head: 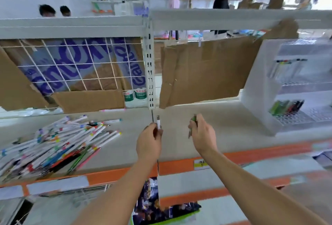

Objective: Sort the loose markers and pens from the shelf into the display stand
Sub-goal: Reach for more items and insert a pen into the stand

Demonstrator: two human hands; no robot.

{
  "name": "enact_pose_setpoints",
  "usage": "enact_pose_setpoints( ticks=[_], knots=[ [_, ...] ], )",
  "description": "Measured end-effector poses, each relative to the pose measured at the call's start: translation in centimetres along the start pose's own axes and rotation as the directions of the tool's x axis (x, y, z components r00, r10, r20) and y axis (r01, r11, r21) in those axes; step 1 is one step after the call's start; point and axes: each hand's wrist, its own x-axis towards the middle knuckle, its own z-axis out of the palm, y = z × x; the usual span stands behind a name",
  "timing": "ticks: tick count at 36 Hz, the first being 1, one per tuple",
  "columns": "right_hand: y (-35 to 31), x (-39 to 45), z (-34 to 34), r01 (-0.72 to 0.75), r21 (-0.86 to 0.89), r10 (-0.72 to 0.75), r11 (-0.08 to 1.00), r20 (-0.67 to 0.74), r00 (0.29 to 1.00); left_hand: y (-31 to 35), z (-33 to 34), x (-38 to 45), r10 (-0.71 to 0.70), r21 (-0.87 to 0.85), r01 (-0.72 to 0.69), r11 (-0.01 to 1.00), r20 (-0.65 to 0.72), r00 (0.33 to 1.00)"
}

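A big heap of loose markers and pens point(53, 144) lies on the grey shelf point(179, 145) at the left. The white tiered display stand point(258, 99) stands at the right end of the shelf, with a few pens point(285, 107) in its slots. Above the middle of the shelf, my left hand point(149, 144) grips a white marker point(158, 122) that points upward. My right hand point(203, 135) holds a green pen point(193, 118) a little to the right, between the heap and the stand.
Cardboard sheets point(206, 74) and a wire grid point(80, 66) back the shelf, split by a slotted upright post point(150, 74). An upper shelf point(161, 22) hangs overhead. An orange shelf lip point(233, 158) runs along the front. Several people stand in the aisle behind.
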Motion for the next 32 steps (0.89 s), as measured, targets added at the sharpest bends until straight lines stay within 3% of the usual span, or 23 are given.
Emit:
enact_pose_setpoints(
  ticks=[11,20,32],
  knots=[
    [11.5,-1.0,-14.2,-0.13,-0.161,0.101,0.978,-0.174,0.979,11.1,11.0,-3.7,0.137,-0.015,-0.136,0.991,0.091,0.986],
    [18.8,-0.6,-24.6,-0.078,-0.251,0.003,0.965,-0.286,0.958,19.7,19.7,-6.8,0.23,-0.075,-0.224,0.972,0.091,0.969],
    [24.0,4.5,-28.7,-0.049,-0.126,-0.001,0.991,-0.37,0.929,24.1,26.7,-4.5,0.251,-0.131,-0.244,0.961,0.037,0.967]
  ],
)
